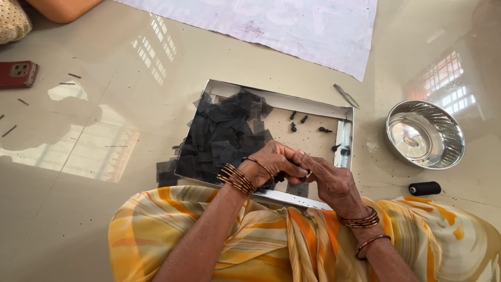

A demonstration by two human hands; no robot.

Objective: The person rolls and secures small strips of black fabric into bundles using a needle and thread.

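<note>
- Head view, going left to right. Way off to the left of the hands, a red phone (17,74) lies flat on the shiny floor, with a few thin dark slivers scattered near it.
- Just left of the left hand, a heap of black net squares (224,137) fills the left half of a shallow white-rimmed tray (284,100) — some squares spill over the near-left edge.
- Left hand (271,163), bangles stacked at the wrist, is curled in narrow, fingertips pinched against the other hand's.
- Between the two sets of fingertips there's a small dark piece (304,177). Both hands seem to grip it, right over the tray's near rim. Can't tell exactly what it is, it's mostly hidden.
- Right hand (334,184) is also narrow, thumb and forefinger closed on that same piece.
- Just beyond the right hand, little black rolled bits (324,129) sit loose on the tray's bare brown bottom.
- Further right of the right hand: a steel bowl (425,134) on the floor, and nearer, a black thread spool (424,188) lying on its side.
- Yellow-orange striped cloth (292,240) covers the lap right below both hands.
</note>
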